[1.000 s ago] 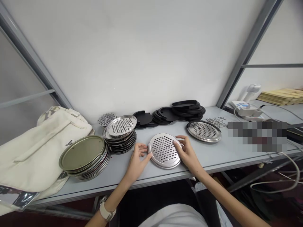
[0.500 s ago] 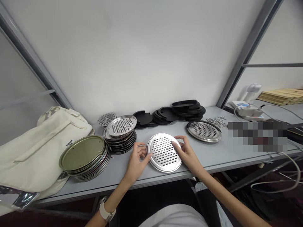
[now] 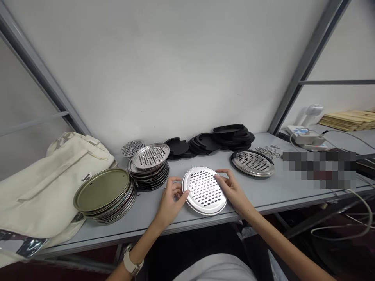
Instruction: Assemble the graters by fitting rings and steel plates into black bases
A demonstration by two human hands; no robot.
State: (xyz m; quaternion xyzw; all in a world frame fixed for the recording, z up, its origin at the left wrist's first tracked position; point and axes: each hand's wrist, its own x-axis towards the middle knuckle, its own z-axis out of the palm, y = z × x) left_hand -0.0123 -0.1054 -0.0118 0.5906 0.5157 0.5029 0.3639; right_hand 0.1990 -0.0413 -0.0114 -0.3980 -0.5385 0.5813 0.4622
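Observation:
A round silver grater plate (image 3: 205,190) with rows of slots lies near the front edge of the grey table, tilted slightly. My left hand (image 3: 170,201) grips its left rim, thumb on top and fingers curled at the side. On the upper right rim rests my right hand (image 3: 233,191), thumb over the face and fingers bent around the edge. What lies beneath the plate is hidden. To the left, a similar slotted plate (image 3: 151,156) tops a stack of dark-edged metal discs (image 3: 150,181). Another slotted plate (image 3: 253,163) with a black rim part sits to the right.
Olive round plates (image 3: 102,189) are stacked at left beside a cream canvas bag (image 3: 55,183). Black round parts (image 3: 231,136) line the wall, with small metal clips (image 3: 268,151) on their right. A power strip (image 3: 306,134) with cables and wooden boards (image 3: 348,119) stand farther right.
The grater plate has shifted slightly to the right and toward me, its face tilting a little. The right thumb has slid toward the rim. Both hands stay on it.

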